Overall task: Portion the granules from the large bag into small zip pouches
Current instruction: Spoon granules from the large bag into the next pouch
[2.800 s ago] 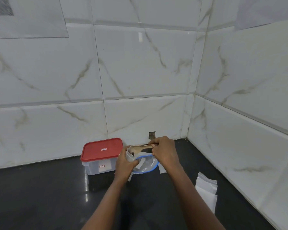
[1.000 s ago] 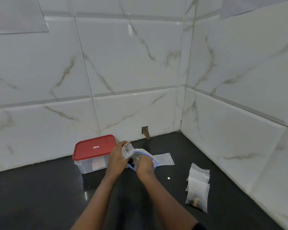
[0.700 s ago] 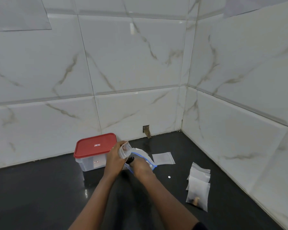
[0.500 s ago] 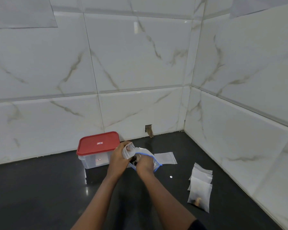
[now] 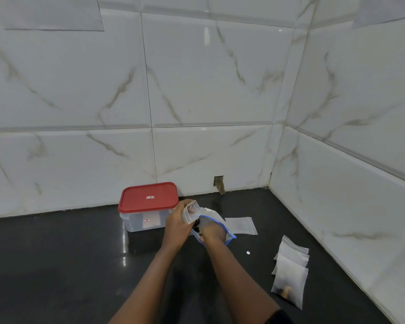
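Observation:
My left hand point(image 5: 177, 224) grips a small clear zip pouch point(image 5: 190, 212), mouth up, above the black counter. The large clear bag point(image 5: 214, 218) with a blue zip edge lies just to its right. My right hand point(image 5: 212, 231) is reached into this bag, with its fingers hidden inside. A few dark granules point(image 5: 197, 226) show between the two hands. What the right fingers hold cannot be seen.
A clear box with a red lid point(image 5: 147, 197) stands against the back wall, left of my hands. One flat empty pouch point(image 5: 240, 225) lies to the right. A stack of pouches point(image 5: 290, 270) lies near the right wall. Tiled walls meet in a corner.
My right hand has left the pouch's top and gone down into the large bag. The left hand keeps the small pouch. The camera has tilted down, bringing the pouch stack into view.

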### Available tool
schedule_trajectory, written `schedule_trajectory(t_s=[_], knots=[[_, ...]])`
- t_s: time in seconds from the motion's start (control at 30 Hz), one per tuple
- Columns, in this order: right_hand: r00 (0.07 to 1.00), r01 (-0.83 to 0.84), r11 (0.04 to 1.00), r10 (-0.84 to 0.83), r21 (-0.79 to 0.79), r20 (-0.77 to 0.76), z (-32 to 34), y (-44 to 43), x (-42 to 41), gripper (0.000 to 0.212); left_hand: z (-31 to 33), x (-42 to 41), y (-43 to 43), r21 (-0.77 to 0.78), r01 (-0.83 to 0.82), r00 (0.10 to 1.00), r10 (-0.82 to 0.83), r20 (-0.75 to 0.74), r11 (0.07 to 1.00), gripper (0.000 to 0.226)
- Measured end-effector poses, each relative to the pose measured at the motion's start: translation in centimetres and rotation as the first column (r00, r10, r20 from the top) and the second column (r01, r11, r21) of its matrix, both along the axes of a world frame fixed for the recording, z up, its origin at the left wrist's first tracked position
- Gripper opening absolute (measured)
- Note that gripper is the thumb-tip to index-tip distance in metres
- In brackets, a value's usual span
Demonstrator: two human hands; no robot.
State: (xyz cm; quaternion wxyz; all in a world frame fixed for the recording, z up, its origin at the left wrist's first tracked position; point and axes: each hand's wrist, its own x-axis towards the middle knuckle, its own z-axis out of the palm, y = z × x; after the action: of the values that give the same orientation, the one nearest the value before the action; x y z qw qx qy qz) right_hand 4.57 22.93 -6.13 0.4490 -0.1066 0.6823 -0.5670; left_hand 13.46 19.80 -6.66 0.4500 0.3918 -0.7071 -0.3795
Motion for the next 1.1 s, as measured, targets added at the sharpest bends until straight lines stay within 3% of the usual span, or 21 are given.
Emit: schedule_trajectory(t_s=[0.07,0.17,0.27,0.33,0.47,0.63,0.73,0.83,0.9,1.0,1.1], knots=[[0.995,-0.007,1.0,0.007,-0.005,0.097,-0.1,-0.6,-0.1,0.03,0.1,0.1,-0.1,0.023,0.001,1.0,0.0,-0.017,1.0,0.033],[0.96,0.11,0.994,-0.11,0.013,0.258,0.0,-1.4,-0.3,0.005,0.2,0.3,-0.3,0.033,0.005,1.0,-0.004,-0.023,0.999,0.035],[0.941,0.102,0.994,-0.088,-0.026,0.328,0.7,-1.4,-0.2,0.031,0.3,0.5,-0.6,0.025,0.003,1.0,-0.003,-0.021,1.0,0.036],[0.943,0.041,0.998,-0.024,-0.046,0.332,1.4,-1.2,0.0,0.038,0.2,0.5,-0.8,0.02,0.007,1.0,-0.006,-0.023,1.0,0.037],[0.957,-0.028,0.997,0.048,-0.074,0.288,1.1,-1.1,0.3,0.039,-0.1,0.7,-0.9,0.012,0.0,1.0,0.0,-0.02,1.0,0.037],[0.866,0.125,0.983,-0.042,-0.136,0.498,0.1,-2.2,-0.2,0.029,-0.1,0.4,-0.6,0.022,-0.01,1.0,0.011,-0.022,1.0,0.037],[0.902,0.183,0.976,-0.121,-0.115,0.415,-0.2,-2.2,0.1,0.01,-0.2,-0.1,-0.6,0.031,-0.042,0.999,0.042,0.005,0.999,0.036],[0.928,0.209,0.972,-0.161,-0.11,0.336,-0.1,-1.9,0.2,0.007,-0.4,-0.7,-0.6,0.038,-0.079,0.997,0.078,0.029,0.996,0.036],[0.939,0.22,0.968,-0.176,-0.122,0.295,0.2,-1.3,0.0,0.01,-0.4,-1.1,-0.4,0.024,-0.102,0.994,0.101,0.046,0.995,0.038],[0.964,0.176,0.977,-0.147,-0.119,0.222,0.4,-0.2,-0.3,0.031,-0.3,-1.7,-0.2,0.035,-0.13,0.991,0.129,0.029,0.991,0.037],[0.975,0.205,0.975,-0.197,-0.08,0.102,-0.1,-0.4,-0.2,0.023,-0.3,-2.2,-0.1,0.042,-0.149,0.989,0.149,0.002,0.988,0.037]])
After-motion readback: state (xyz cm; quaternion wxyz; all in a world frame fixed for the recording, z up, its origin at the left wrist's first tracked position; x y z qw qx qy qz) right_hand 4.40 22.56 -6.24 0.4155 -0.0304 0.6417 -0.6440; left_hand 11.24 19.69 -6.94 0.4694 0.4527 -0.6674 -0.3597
